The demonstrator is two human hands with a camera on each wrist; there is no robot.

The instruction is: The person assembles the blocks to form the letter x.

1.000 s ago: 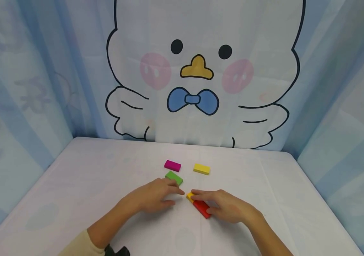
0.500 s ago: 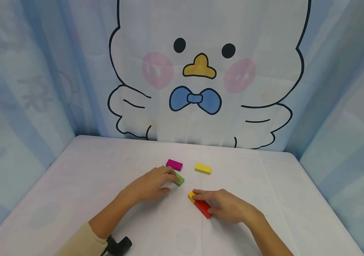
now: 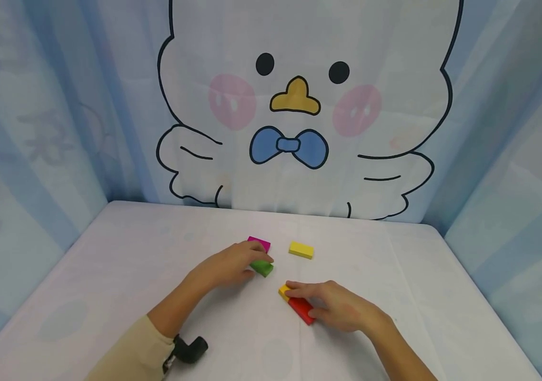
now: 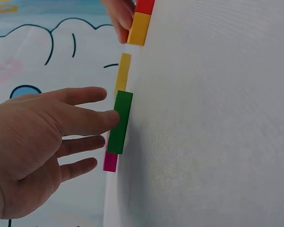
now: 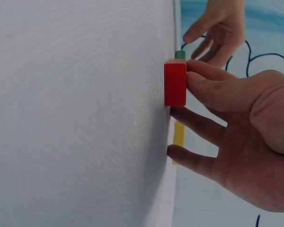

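My left hand (image 3: pixel 230 263) hovers at the green block (image 3: pixel 263 269), fingers spread above it. In the left wrist view the thumb tip overlaps the side of that block, while the other fingertips stop short of it. Partly covered by the same hand is a magenta block (image 3: pixel 262 244) just behind. My right hand (image 3: pixel 340 307) holds a red block (image 3: pixel 299 310) and an orange block (image 3: pixel 283 292), lined up end to end. Its thumb lies at the red block's edge, as the right wrist view shows, and its forefingers reach over to the orange one.
A yellow block (image 3: pixel 301 250) lies alone farther back on the white-covered table (image 3: pixel 385 254). Behind the table hangs a curtain (image 3: pixel 295 185) with a cartoon bird. A black device (image 3: pixel 191 350) sits on my left wrist, by the beige sleeve (image 3: pixel 133 352).
My left hand has moved forward and inward over the green block, covering part of the magenta block. The right hand and its two blocks keep their place.
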